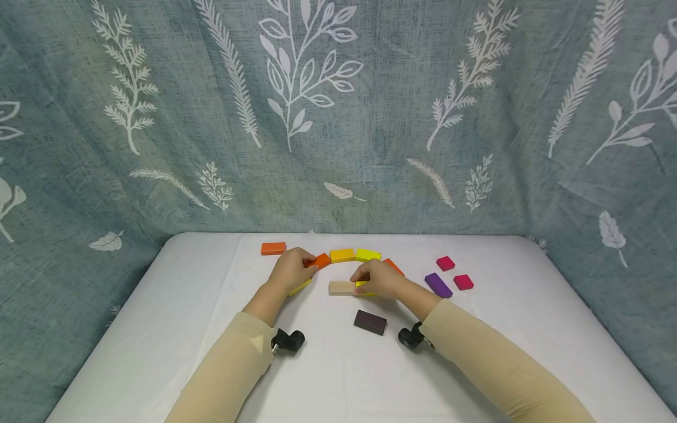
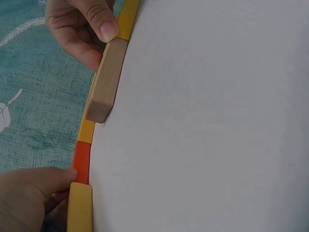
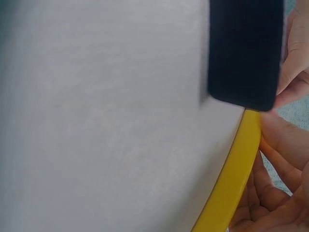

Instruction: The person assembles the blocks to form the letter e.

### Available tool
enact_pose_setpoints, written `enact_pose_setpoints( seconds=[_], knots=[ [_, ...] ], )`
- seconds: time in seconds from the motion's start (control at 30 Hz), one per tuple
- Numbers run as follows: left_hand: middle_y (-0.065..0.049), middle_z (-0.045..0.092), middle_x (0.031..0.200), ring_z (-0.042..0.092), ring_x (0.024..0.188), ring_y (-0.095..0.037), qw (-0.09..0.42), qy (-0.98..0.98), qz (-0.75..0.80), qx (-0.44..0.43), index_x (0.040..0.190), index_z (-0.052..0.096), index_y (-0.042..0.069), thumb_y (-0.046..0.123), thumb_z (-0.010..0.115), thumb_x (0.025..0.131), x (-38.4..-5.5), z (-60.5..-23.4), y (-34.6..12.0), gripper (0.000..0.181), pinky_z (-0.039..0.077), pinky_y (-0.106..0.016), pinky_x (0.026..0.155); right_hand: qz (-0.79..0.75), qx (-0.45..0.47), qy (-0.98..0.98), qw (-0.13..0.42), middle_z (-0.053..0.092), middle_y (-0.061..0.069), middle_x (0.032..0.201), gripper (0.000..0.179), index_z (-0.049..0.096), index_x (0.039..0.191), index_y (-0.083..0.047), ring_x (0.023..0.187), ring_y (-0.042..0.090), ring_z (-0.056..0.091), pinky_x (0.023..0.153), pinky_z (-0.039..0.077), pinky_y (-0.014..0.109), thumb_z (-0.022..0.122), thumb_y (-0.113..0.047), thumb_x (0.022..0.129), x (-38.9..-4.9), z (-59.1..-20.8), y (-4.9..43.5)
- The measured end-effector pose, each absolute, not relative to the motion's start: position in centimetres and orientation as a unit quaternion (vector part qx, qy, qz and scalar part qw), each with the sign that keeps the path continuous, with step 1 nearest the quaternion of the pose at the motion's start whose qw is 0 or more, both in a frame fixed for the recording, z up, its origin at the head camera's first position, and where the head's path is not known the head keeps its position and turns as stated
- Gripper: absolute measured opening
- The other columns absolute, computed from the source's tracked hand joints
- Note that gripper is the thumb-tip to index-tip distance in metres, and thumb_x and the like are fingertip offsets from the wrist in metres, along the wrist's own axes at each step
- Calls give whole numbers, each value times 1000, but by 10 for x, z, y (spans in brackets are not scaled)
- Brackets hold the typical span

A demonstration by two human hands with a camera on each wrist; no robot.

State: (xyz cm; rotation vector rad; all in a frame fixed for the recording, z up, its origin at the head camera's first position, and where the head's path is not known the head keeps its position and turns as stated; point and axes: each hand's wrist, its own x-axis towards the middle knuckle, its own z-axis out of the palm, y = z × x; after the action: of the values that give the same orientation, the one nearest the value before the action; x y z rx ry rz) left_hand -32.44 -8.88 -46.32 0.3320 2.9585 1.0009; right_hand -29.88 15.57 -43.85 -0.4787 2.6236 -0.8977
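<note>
My left hand (image 1: 291, 270) pinches the left end of an orange block (image 1: 321, 261), thumb on its near side in the left wrist view. Under that wrist lies a yellow block (image 1: 300, 287), close to the camera in the left wrist view (image 2: 80, 208). Thumb and fingers of my right hand (image 1: 383, 279) pinch a yellow block (image 1: 365, 291), its lower edge showing below them. A plain wooden block (image 1: 341, 288) sits end to end with it on the left. Behind, an amber block (image 1: 342, 255) and a bright yellow block (image 1: 368, 255) continue from the orange one.
Another orange block (image 1: 273, 248) lies at the back left, and an orange-red one (image 1: 394, 267) is partly behind my right hand. A dark block (image 1: 370, 322) lies nearer. Rightward are a purple block (image 1: 438, 285) and two crimson blocks (image 1: 445, 263) on the white table (image 1: 328, 376).
</note>
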Motion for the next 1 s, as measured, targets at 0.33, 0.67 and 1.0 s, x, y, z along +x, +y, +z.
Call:
enact_pose_setpoints(
  seconds=[0.33,0.67,1.0],
  knots=[
    [-9,68,117,63,106,-26,-5,942,319,101,117,75,8,17,72,94,-324,-465,-89,26,51,-42,92,-311,-163,922,163,71,-1,103,22,76,108,-10,96,13,63,85,53,31,79,-11,86,-299,-438,154],
    [-9,68,114,63,104,-25,-11,942,316,110,116,76,7,16,73,93,-324,-466,-89,25,51,-42,91,-311,-160,923,162,72,-1,103,21,77,107,-10,96,13,64,86,54,31,79,-10,86,-299,-439,154],
    [-9,67,116,62,102,-24,-1,941,323,103,117,75,8,19,73,93,-324,-466,-88,27,52,-41,89,-312,-154,923,164,72,-1,104,21,77,107,-10,96,13,64,85,54,31,79,-10,86,-299,-439,155]
  ],
)
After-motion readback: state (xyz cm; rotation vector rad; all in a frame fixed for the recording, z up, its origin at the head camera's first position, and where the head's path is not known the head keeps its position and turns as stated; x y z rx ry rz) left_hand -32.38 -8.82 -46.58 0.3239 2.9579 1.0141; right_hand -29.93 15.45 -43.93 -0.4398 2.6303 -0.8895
